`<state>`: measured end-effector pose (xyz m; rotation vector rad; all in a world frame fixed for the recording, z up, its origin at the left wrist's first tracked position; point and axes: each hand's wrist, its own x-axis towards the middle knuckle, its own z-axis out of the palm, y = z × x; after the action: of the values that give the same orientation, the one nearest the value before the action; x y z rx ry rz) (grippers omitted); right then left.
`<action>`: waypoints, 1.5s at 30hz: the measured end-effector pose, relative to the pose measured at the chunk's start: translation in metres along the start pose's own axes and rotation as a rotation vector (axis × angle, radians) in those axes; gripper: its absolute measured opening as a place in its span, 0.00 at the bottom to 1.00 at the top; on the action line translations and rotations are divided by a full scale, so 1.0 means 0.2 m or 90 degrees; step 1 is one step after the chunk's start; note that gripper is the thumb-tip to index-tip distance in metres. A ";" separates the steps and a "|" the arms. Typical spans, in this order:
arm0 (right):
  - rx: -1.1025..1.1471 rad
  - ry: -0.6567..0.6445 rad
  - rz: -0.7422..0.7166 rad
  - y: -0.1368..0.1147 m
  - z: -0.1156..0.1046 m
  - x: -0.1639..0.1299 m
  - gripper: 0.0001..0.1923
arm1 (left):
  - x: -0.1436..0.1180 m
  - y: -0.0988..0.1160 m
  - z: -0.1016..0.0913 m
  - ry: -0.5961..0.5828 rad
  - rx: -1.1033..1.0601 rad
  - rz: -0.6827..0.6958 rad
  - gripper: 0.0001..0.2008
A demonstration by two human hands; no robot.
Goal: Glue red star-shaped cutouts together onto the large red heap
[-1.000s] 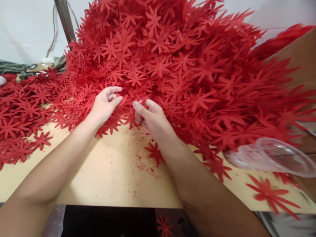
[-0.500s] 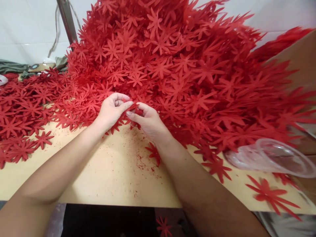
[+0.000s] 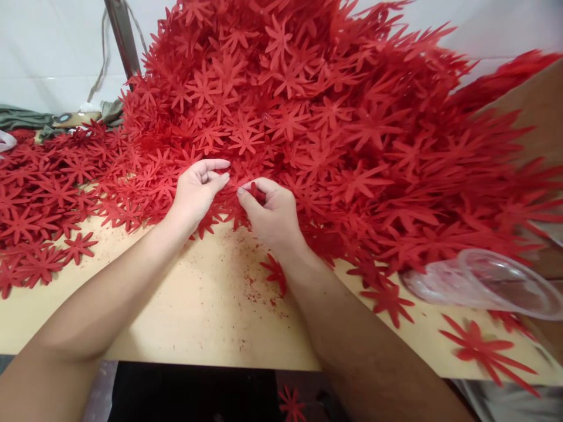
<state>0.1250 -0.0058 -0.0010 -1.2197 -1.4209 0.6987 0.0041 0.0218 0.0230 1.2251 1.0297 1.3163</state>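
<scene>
So, the red flower piece (image 3: 255, 190) is in the right hand (image 3: 271, 215), thumb and index finger curled around it, just near of the big flower pile (image 3: 285, 123). Fingertips were together a moment ago; now the hands are slightly apart. On the left hand (image 3: 193, 190), thumb and index finger are spread, can't tell if the curled ones grip anything. Clear plastic container (image 3: 437, 282) lies right on the table (image 3: 185, 316).
</scene>
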 end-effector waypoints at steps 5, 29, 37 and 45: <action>-0.160 0.037 -0.027 0.03 -0.01 0.01 0.08 | 0.02 -0.01 -0.02 0.054 0.006 0.018 0.07; 0.045 -0.012 -0.042 0.03 -0.05 0.03 0.12 | 0.02 0.01 -0.03 -0.101 0.149 -0.005 0.09; 0.060 0.046 -0.010 -0.03 -0.03 0.01 0.02 | 0.02 0.01 -0.02 -0.072 0.122 -0.010 0.10; 0.109 0.095 0.080 -0.02 -0.08 0.04 0.13 | 0.04 0.00 -0.04 0.048 0.106 -0.002 0.10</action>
<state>0.1400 -0.0029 0.0085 -1.2074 -1.1451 0.7830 -0.0033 0.0307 0.0232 1.3044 1.2138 1.3035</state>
